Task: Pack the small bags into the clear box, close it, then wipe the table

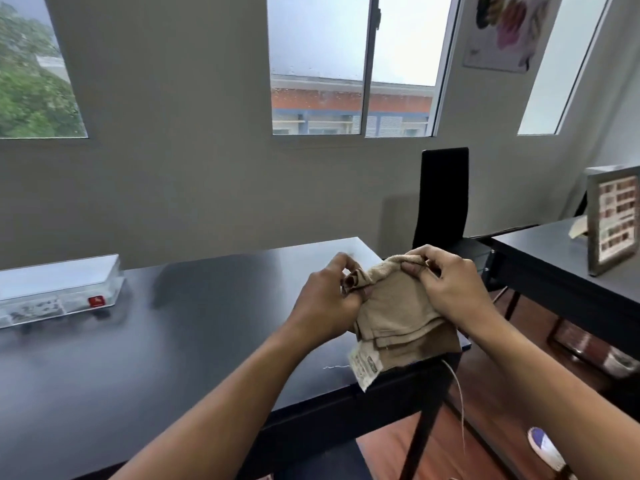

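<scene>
One folded tan cloth [401,313] hangs above the right edge of the black worktop [173,341], pinched at its top by two hands: left hand [329,299] and right hand [450,285], each grip closed on it. One closed clear box [59,289] sits far left.

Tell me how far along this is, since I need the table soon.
The clear box sits shut at the table's left with bags inside, and no loose bags show, so packing looks done. Both hands, left hand and right hand, hold a folded tan cloth above the right edge. Wiping looks still to be done.
</scene>
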